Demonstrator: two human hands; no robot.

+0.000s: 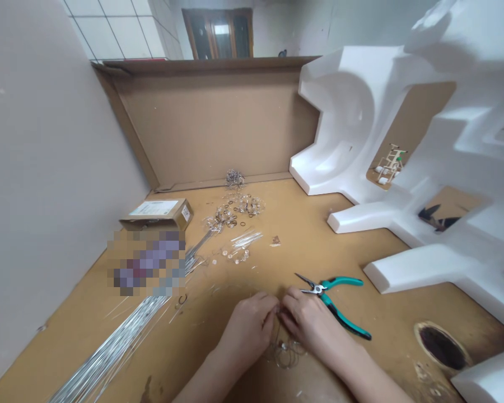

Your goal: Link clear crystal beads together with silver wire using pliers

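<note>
Silvery wires (121, 330) lie straight in a long sheaf left of the left hand (252, 322), so I'd judge plenty is unworked. Beyond that hand are a heap of finished-looking rings (255, 206) and some short straight rods (247, 240). The left fingertips are pinched against those of the right hand (308, 319), which are curled in the same way; whatever either grips is hidden, so I can't say. Below them sit a few loops (283, 347), perhaps done too. Pliers (319, 289) rest spread just beyond the right hand. The table (311, 224) is tan and stained. As for the room, tiles (113, 28) show far off beyond the left hand, cardboard (218, 129) stands ahead of both with a window (218, 33) behind, and white foam (353, 215) crowds in right of the right hand.
</note>
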